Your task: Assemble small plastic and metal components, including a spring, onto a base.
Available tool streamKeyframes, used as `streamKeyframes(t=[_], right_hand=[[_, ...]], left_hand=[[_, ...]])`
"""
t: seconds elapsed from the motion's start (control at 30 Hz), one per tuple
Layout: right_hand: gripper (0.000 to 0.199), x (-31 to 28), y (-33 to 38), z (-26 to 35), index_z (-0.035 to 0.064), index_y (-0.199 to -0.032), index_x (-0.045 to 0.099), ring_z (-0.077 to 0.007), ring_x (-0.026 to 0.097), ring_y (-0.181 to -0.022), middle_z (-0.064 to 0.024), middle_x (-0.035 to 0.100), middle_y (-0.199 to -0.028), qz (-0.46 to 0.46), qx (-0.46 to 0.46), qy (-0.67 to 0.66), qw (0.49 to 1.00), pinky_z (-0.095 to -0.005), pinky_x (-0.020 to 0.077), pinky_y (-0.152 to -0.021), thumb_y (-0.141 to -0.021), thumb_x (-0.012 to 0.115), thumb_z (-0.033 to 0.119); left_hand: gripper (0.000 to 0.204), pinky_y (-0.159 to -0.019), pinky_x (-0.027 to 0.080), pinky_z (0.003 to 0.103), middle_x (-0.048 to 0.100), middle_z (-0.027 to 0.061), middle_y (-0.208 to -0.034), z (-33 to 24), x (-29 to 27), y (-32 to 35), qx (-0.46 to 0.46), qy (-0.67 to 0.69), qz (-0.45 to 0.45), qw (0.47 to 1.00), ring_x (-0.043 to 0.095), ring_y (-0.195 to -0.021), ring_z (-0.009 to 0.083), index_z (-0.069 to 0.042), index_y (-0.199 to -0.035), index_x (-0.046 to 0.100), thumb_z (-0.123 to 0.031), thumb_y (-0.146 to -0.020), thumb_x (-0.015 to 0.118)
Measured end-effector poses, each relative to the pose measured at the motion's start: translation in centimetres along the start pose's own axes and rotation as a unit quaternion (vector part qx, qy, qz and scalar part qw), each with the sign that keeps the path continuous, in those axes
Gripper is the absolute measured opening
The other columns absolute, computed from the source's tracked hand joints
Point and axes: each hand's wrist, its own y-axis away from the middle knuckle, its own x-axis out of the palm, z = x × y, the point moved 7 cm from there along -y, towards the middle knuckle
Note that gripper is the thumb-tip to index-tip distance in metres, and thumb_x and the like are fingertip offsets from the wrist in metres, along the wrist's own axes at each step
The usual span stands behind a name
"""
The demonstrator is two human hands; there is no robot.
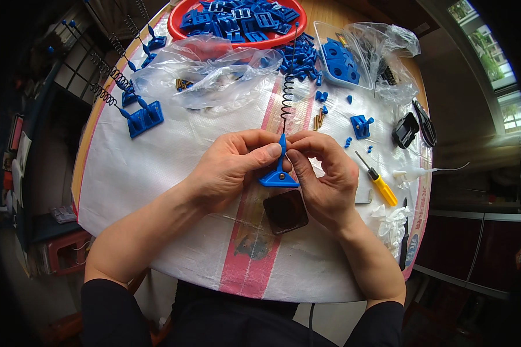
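- Biggest risk: the long black spring (pixel 287 87) stands up from the tip of the blue plastic piece (pixel 279 171) and leans away over the table; if the grip loosens it would likely spring off or bend sideways, and the loose upper end could whip into the parts behind it.
- Left hand (pixel 233 168) pinches the piece's post between thumb and forefinger; right hand (pixel 324 173) pinches it from the other side, fingertips almost meeting. The piece is held just above the table, centre of view, flat base down.
- Smaller risk: the base is held only at the post, so a twist may turn it out of line with the spring.
- Surface: round table under a white woven sheet (pixel 156 173) with a pink stripe; dark square tile (pixel 285 211) below the hands.
- Beyond: red bowl (pixel 182 29) of blue parts, clear bags (pixel 208 69), finished spring pieces (pixel 139 110) at left, yellow screwdriver (pixel 379 184) at right.
- Room: window upper right, dim shelves left.
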Motion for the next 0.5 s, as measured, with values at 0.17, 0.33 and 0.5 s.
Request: streamKeyframes(t=[0.17,0.33,0.5], right_hand=[[0.021,-0.1,-0.4,2.0,0.0024,-0.099,0.067,-0.0238,0.07,-0.085,-0.0118,0.068,-0.1,0.002,-0.138,0.115,0.984,-0.0314,0.0557,-0.071,-0.08,0.071,-0.006],[0.023,-0.1,-0.2,3.1,0.0014,-0.101,0.067,-0.0243,0.07,-0.087,-0.0141,0.069,-0.099,0.019,-0.191,0.167,0.967,-0.0298,0.0567,-0.073,-0.08,0.071,-0.009],[0.027,0.0,0.1,3.2,0.0029,-0.101,0.068,-0.0262,0.069,-0.084,-0.0132,0.068,-0.099,0.017,-0.253,0.189,0.949,-0.0326,0.0572,-0.069,-0.076,0.071,-0.005]], left_hand=[[0.027,-0.085,0.055,0.031,0.068,0.0077,-0.096,-0.3,0.3,0.0,-0.006,0.003,0.044,0.999,0.066,-0.09,0.0159,0.0,-0.115,0.062,-0.019,-0.096,0.062],[0.027,-0.082,0.054,0.029,0.068,0.0081,-0.092,-0.3,0.1,0.0,-0.014,-0.007,0.047,0.999,0.067,-0.087,0.0152,0.001,-0.111,0.062,-0.022,-0.096,0.062],[0.027,-0.081,0.054,0.029,0.068,0.0067,-0.093,-0.2,0.3,-0.1,-0.023,-0.012,0.06,0.998,0.066,-0.086,0.014,-0.001,-0.112,0.063,-0.021,-0.095,0.064]])
